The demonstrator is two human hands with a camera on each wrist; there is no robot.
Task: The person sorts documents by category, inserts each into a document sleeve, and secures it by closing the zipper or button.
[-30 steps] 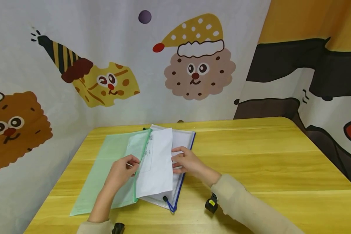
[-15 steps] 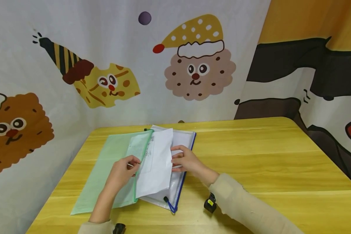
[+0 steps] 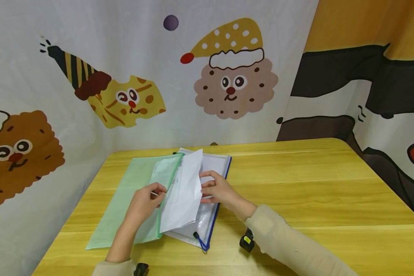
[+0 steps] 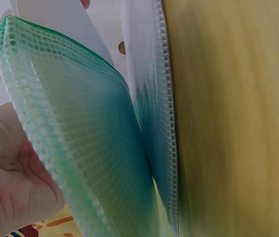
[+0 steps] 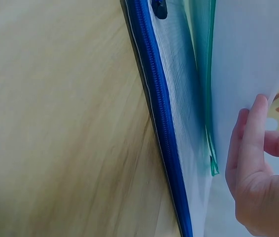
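A green mesh zip folder (image 3: 124,199) lies at the left with its zip side raised. My left hand (image 3: 146,203) pinches that edge between thumb and fingers; in the left wrist view the hand is partly hidden behind the green mesh. White paper sheets (image 3: 186,195) with some print sit partly inside the folder, their right part sticking out. Against the paper's right edge rest the fairly straight fingers of my right hand (image 3: 219,191), which also show along the sheet in the right wrist view. A clear zip folder (image 3: 215,163) with a blue zip lies underneath.
The wooden table (image 3: 296,184) extends to the right of the folders. A blue zip pull (image 3: 201,242) hangs off the lower corner of the clear folder. Behind the table hangs a cartoon-printed curtain (image 3: 179,126).
My right hand has moved slightly left with the paper's edge. The sheets now bow upward more, and their lower corners have separated a little. My left hand keeps its grip on the green folder.
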